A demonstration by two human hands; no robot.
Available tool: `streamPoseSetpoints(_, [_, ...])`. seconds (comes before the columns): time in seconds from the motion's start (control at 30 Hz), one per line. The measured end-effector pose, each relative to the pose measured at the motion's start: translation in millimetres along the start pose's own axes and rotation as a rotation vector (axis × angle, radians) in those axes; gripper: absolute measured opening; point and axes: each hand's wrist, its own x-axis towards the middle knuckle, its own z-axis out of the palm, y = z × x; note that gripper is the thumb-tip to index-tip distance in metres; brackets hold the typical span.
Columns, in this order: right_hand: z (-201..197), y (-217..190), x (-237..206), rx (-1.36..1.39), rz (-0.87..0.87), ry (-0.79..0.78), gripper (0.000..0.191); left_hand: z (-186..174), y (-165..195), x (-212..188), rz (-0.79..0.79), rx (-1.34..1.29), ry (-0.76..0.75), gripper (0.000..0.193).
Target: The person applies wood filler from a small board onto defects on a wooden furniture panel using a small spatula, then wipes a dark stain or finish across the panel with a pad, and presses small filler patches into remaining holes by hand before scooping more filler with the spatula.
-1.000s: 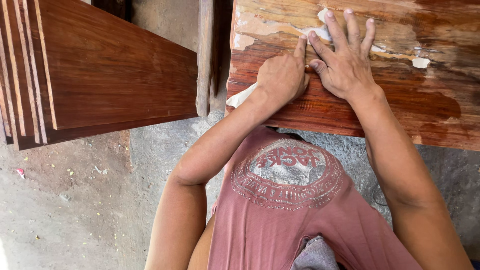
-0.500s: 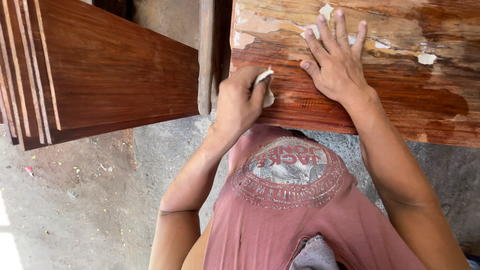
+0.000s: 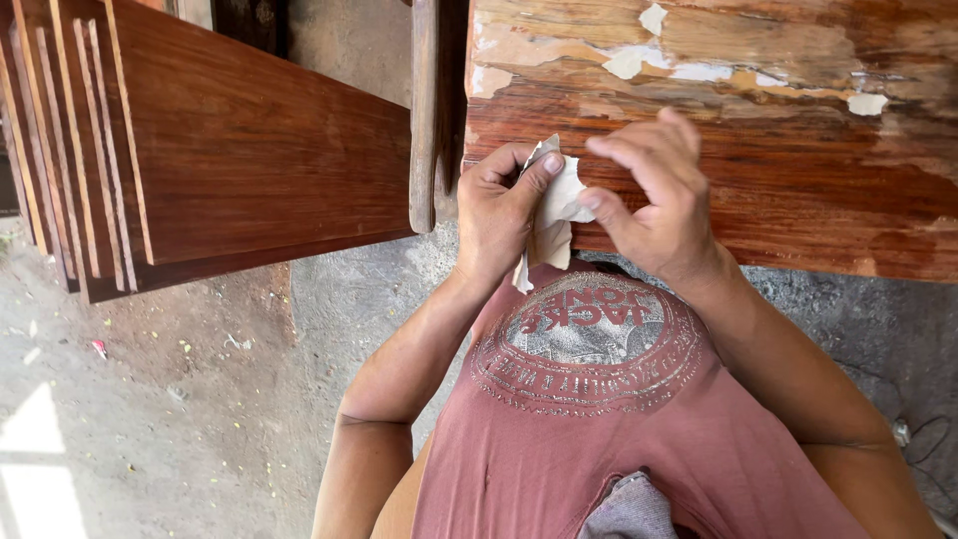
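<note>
Rough grey concrete floor (image 3: 200, 419) fills the lower left of the frame; a stack of reddish-brown finished wooden boards (image 3: 230, 170) leans at upper left. Upper right: a worn reddish wooden slab with flaking pale paint patches (image 3: 798, 150), serving as the surface. Both hands meet at its near edge, centre frame. Left hand (image 3: 499, 215) is clamped on a crumpled pale sheet of sandpaper-like paper (image 3: 554, 215), thumb pressed on top. Right hand (image 3: 654, 195) pinches the same sheet from the other side, fingers curled. The paper sits between the hands, just off the slab edge, lower corner hanging toward the pink printed shirt (image 3: 599, 399). Judgement: the sheet is being refolded or regripped, not rubbed. Next move calls for a flat fold, a firm grip, then pressing it back onto the flaked area.
</note>
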Motion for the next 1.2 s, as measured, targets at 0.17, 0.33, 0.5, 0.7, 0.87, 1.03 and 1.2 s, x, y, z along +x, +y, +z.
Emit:
streamPoseSetpoints(0.17, [-14.4,-10.7,2.1,0.098,0.023,-0.015,0.039,10.8,1.7,-2.3,0.061,0.249,-0.18,0.012])
streamPoseSetpoints(0.33, [-26.3,-7.4,-4.8,0.047,-0.011,-0.025,0.01,22.6,10.3,-7.7,0.227,0.62,-0.312,0.013])
streamPoseSetpoints(0.5, [-37.1,-2.6,-23.4,0.084,0.027,0.004,0.01,27.4,13.9,-10.5,0.308,0.668,-0.459,0.008])
streamPoseSetpoints(0.7, [-30.4,-3.1,-45.4,0.025,-0.032,0.175,0.009,40.6,-3.0,-2.5,-0.162,0.329,-0.519,0.015])
streamPoseSetpoints(0.87, [-43.9,20.3,-56.3,0.274,0.185,0.395,0.006,48.8,-15.2,2.8,-0.044,0.386,-0.365,0.019])
streamPoseSetpoints(1.03, [-91.0,100.8,-53.1,0.001,0.28,0.294,0.012,30.8,-15.2,4.2,0.047,0.473,-0.269,0.02])
streamPoseSetpoints(1.2, [-94.8,171.6,-44.6,-0.041,0.32,0.118,0.009,22.5,-19.6,2.2,0.106,0.484,-0.246,0.02])
